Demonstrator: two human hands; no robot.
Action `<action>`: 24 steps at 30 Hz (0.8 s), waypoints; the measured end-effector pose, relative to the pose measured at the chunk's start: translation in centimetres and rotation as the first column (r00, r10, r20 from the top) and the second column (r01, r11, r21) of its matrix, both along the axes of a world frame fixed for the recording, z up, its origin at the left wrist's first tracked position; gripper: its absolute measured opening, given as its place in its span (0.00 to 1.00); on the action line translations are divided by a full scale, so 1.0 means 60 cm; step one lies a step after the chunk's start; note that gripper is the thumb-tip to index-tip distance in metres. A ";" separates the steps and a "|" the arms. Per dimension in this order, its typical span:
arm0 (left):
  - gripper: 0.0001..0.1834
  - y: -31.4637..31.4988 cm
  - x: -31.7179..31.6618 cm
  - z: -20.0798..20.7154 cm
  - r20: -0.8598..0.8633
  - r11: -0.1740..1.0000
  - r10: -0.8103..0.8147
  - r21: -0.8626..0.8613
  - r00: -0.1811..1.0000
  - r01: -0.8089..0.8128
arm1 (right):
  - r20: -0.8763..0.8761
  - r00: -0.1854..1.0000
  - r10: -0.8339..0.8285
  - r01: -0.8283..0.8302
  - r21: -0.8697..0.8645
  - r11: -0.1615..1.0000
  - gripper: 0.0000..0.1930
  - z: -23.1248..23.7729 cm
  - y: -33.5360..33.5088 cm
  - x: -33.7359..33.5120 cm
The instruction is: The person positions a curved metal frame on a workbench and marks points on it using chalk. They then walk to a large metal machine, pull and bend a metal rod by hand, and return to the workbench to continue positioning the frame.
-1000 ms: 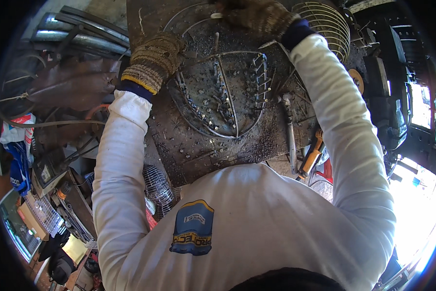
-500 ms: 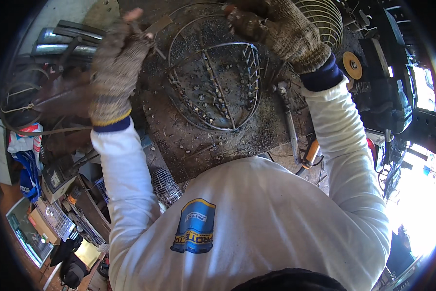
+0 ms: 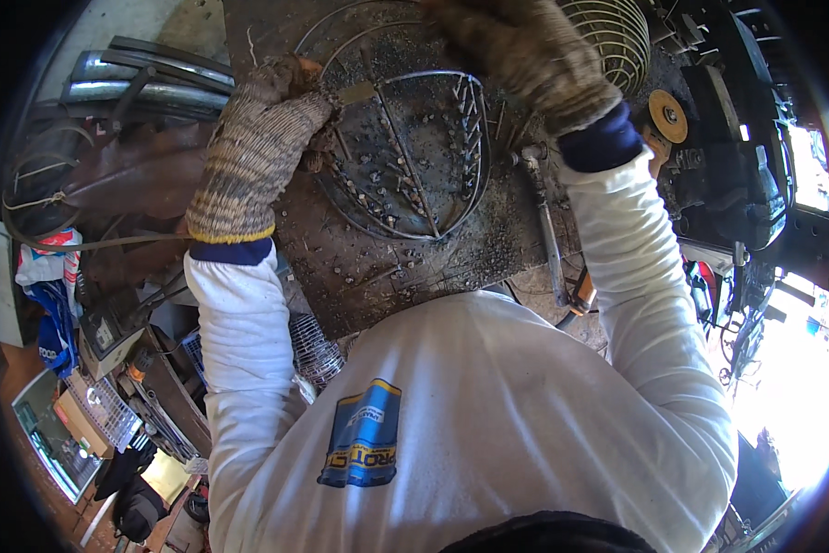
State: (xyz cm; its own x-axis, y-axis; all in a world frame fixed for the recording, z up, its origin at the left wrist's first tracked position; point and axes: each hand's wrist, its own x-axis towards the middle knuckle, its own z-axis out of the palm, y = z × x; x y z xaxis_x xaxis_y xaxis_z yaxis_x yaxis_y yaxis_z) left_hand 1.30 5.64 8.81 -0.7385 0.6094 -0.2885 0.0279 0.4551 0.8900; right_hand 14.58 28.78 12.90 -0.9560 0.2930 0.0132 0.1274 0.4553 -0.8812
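**Curved metal rod frame (image 3: pixel 402 155) on a dark worktop (image 3: pixel 341 295)**

The frame lies mid-worktop, in front of a person in a white long-sleeved shirt (image 3: pixel 525 396), with dark crumbs scattered around and inside it. At the frame's left, the gloved left hand (image 3: pixel 272 138) has its fingers curled, pinching a small flat metal piece (image 3: pixel 356 93) that juts over the frame's far left side. The gloved right hand (image 3: pixel 525 55) is a blur at the far edge; whether it grips anything cannot be told. A hammer (image 3: pixel 545 217) lies right of the frame.
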 end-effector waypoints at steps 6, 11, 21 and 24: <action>0.15 0.023 -0.004 0.014 -0.135 0.979 -0.132 -0.174 0.982 0.108 | -0.195 0.976 -0.097 0.015 -0.385 0.923 0.18 -0.048 0.049 0.020; 0.16 0.010 -0.018 0.006 0.115 0.993 -0.093 -0.066 0.989 0.101 | -0.047 0.998 0.035 -0.028 0.152 0.988 0.16 -0.051 0.040 0.037; 0.18 0.046 -0.009 0.027 -0.058 0.905 -0.213 -0.387 0.975 0.174 | -0.205 0.936 0.287 -0.121 0.578 0.807 0.18 -0.111 0.034 0.030; 0.18 0.041 -0.017 0.017 -0.156 0.887 -0.262 -0.427 0.952 0.174 | -0.214 0.895 0.392 -0.130 0.715 0.687 0.16 -0.091 0.017 0.021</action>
State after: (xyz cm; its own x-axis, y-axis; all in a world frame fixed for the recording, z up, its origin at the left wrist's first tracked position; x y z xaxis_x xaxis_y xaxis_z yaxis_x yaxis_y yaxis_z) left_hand 0.26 8.07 9.83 -0.6697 0.6246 -0.4018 0.3283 0.7343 0.5941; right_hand 15.86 29.78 7.46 -0.8880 -0.1812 0.4226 -0.3212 0.9021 -0.2882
